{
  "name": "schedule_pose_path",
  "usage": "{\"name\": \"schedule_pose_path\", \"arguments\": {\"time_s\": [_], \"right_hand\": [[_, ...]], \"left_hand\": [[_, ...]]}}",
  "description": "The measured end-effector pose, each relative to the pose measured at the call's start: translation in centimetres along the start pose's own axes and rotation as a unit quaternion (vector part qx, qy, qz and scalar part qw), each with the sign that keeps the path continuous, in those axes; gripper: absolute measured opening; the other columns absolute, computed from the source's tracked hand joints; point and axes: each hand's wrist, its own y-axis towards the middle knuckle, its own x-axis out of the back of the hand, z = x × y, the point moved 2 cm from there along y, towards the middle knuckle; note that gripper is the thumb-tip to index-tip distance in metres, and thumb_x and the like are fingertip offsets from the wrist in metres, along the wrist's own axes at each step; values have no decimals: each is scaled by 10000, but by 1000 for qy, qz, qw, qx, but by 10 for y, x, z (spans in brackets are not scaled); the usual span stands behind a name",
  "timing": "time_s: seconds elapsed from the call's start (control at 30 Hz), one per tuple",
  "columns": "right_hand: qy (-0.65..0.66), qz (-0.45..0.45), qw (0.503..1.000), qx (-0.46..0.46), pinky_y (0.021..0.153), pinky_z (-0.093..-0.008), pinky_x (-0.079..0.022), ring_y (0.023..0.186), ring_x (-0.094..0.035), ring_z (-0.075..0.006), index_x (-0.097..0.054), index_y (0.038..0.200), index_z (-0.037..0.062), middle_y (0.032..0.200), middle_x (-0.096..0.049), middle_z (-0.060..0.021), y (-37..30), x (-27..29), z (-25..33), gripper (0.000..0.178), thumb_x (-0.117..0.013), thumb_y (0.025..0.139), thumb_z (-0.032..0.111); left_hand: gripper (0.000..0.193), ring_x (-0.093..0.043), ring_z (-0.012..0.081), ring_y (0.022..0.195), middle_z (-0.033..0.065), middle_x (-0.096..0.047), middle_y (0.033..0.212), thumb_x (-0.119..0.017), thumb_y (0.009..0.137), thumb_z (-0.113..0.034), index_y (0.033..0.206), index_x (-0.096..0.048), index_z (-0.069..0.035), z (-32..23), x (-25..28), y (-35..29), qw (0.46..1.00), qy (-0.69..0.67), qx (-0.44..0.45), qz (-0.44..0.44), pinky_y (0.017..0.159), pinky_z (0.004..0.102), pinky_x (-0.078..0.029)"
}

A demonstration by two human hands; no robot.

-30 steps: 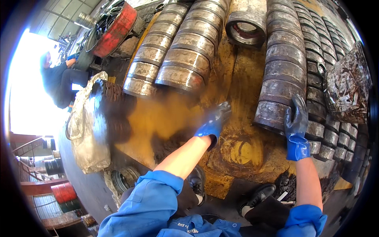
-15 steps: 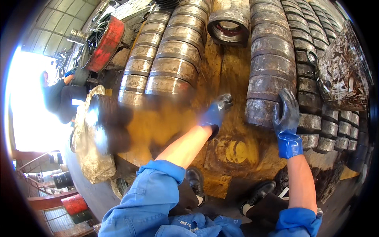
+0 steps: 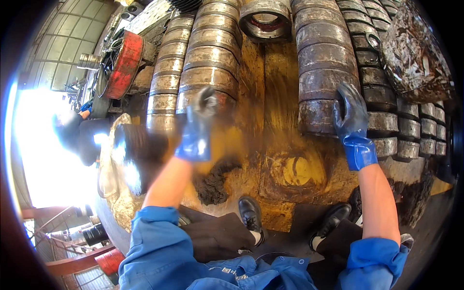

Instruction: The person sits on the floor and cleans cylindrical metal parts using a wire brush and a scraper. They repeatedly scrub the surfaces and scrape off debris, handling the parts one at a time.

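My left hand [image 3: 197, 123], in a black and blue rubber glove, is smeared by motion. It is over the near end of the thick row of metal rings [image 3: 209, 79] on the left; its fingers are too blurred to read. My right hand [image 3: 352, 121], gloved alike, lies flat with thumb apart against the right side of another row of thick metal rings [image 3: 326, 77], by its nearest rings. Nothing shows in its grasp. Between the two rows runs an oily yellow-brown surface [image 3: 251, 96].
A single large ring [image 3: 266, 34] faces me at the back middle. Smaller rings [image 3: 408, 128] are stacked at right, below a container of metal scraps [image 3: 415, 53]. Dark round pieces [image 3: 128, 154] stand at left. A red drum [image 3: 124, 65] is further back, and another person [image 3: 84, 137] is at far left.
My left hand has swung left and away from me, from above the middle surface to the left row. My right hand stays on its row while the view has shifted slightly.
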Motion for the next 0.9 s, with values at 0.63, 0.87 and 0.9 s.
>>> {"name": "schedule_pose_path", "arguments": {"time_s": [0.63,0.87,0.9], "right_hand": [[-119,310,943,28,831,-488,-564,922,-698,-452,-745,979,8,992,-726,-269,3,134,-30,384,-593,950,359],[-169,374,891,-197,758,-417,-584,860,-743,-312,-740,1068,43,943,-751,-187,-210,338,-57,462,-550,1013,460],[-137,401,870,-253,752,-411,-584,848,-743,-301,-744,1055,42,926,-752,-182,-259,340,-72,458,-555,1010,457]], "left_hand": [[334,-688,235,989,116,-734,1123,-684,981,-162,1280,-658,-14,-37,330,-530,924,64,371,-65,890,394,-562],[356,-689,217,932,140,-766,1063,-719,979,-234,1210,-716,36,30,351,-700,865,280,412,-64,817,375,-557],[356,-689,217,933,140,-766,1064,-719,979,-234,1212,-716,35,29,357,-674,871,296,388,-63,818,375,-557]]}}
